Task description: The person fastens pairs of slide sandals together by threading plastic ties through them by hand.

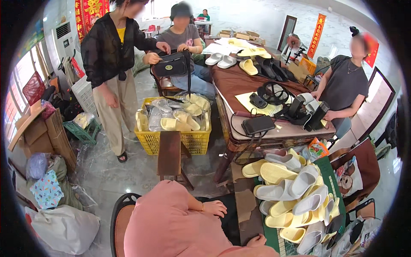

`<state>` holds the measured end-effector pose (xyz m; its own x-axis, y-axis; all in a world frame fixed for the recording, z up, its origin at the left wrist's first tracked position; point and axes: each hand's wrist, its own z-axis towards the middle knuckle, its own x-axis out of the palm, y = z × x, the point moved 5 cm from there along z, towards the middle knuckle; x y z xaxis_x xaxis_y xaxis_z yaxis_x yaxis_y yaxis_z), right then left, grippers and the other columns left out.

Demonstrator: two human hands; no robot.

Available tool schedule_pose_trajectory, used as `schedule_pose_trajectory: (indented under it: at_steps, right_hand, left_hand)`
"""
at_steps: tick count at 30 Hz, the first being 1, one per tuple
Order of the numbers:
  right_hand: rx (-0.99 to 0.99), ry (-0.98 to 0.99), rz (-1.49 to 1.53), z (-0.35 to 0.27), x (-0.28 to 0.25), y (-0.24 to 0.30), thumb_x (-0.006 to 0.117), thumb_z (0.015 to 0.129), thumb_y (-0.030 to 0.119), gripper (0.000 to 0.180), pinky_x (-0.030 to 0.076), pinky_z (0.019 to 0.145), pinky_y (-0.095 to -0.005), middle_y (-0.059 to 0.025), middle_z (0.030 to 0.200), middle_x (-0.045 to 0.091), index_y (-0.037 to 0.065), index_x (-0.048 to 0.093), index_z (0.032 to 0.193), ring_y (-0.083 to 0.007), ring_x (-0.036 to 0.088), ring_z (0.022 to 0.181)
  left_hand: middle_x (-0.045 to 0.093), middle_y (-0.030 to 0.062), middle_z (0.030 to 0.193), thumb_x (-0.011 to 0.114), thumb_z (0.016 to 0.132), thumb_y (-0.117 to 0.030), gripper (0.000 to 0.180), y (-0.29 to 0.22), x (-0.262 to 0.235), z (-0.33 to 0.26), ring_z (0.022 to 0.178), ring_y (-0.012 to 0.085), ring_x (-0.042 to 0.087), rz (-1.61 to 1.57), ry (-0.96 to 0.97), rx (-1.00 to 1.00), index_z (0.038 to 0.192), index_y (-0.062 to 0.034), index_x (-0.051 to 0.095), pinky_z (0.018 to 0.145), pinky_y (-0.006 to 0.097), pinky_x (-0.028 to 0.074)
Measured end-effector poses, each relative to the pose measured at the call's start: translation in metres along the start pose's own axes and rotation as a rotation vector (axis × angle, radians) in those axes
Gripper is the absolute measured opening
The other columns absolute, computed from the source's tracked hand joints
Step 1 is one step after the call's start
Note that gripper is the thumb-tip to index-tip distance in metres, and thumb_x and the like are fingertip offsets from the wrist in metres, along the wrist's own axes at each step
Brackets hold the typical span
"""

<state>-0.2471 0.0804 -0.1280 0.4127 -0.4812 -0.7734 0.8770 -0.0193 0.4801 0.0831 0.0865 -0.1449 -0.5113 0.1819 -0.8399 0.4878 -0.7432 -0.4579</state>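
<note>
While both hands idle, nothing is gripped.
Left hand [215, 208] open, right hand [257, 241] curled (empty); slipper pile [295, 192] could be toppled by an elbow.

- My left hand [215, 208] rests palm down, fingers loosely spread, pink sleeve down to my wrist.
- My right hand [257, 240] lies lower, fingers curled under.

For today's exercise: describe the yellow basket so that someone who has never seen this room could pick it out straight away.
Start at the long brown table that runs away through the room's middle. On the floor just left of its near end stands the yellow basket, behind a small dark wooden stool. It alone is a bright yellow lattice crate, heaped with pale yellow slippers in clear bags.
</note>
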Motion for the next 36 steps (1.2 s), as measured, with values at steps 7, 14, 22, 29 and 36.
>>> schedule_pose_trajectory:
  at_steps: [7,14,22,29,36]
  right_hand:
    - [0.041,-0.033,-0.04,-0.006,0.004,-0.011,0.057,0.076,0.001,0.01,0.047,0.07,-0.0424,-0.0158,0.084,0.058,0.003,0.063,0.084,-0.0345,0.056,0.078]
    - [0.025,-0.02,-0.005,-0.002,0.004,-0.007,0.056,0.075,0.0,0.011,0.046,0.069,-0.0426,-0.0161,0.083,0.057,0.002,0.062,0.084,-0.0341,0.056,0.078]
    - [-0.013,-0.059,0.067,-0.002,0.009,-0.011,0.055,0.074,-0.004,0.012,0.046,0.071,-0.0421,-0.0169,0.082,0.056,0.001,0.062,0.083,-0.035,0.055,0.077]
    - [-0.042,-0.054,0.055,-0.003,0.008,-0.011,0.054,0.075,-0.003,0.011,0.046,0.071,-0.042,-0.0167,0.081,0.056,0.0,0.061,0.083,-0.0348,0.054,0.077]
    - [0.013,0.031,0.033,-0.001,0.011,-0.017,0.054,0.078,0.0,0.011,0.046,0.073,-0.0415,-0.0172,0.084,0.056,0.0,0.061,0.087,-0.0348,0.054,0.079]
  left_hand:
    - [0.053,0.0059,0.123,0.058,0.086,-0.031,0.024,0.004,0.001,0.004,0.124,0.0254,0.042,-0.018,0.02,0.037,0.105,-0.0166,0.06,0.101,0.048,0.029]
    - [0.052,0.0063,0.123,0.058,0.086,-0.03,0.024,0.003,0.007,-0.002,0.123,0.0258,0.042,-0.008,-0.007,0.024,0.106,-0.0173,0.06,0.101,0.049,0.029]
    - [0.052,0.0061,0.122,0.059,0.084,-0.027,0.025,0.006,0.012,-0.003,0.123,0.0265,0.042,-0.015,-0.008,0.018,0.107,-0.0166,0.059,0.1,0.05,0.029]
    - [0.053,0.0056,0.122,0.058,0.084,-0.025,0.023,0.0,0.0,-0.001,0.123,0.0259,0.042,-0.024,-0.023,0.016,0.105,-0.0161,0.061,0.101,0.049,0.03]
    - [0.054,0.0054,0.122,0.058,0.084,-0.025,0.021,0.001,-0.001,0.002,0.122,0.0251,0.044,-0.01,-0.012,0.013,0.103,-0.0167,0.062,0.101,0.048,0.03]
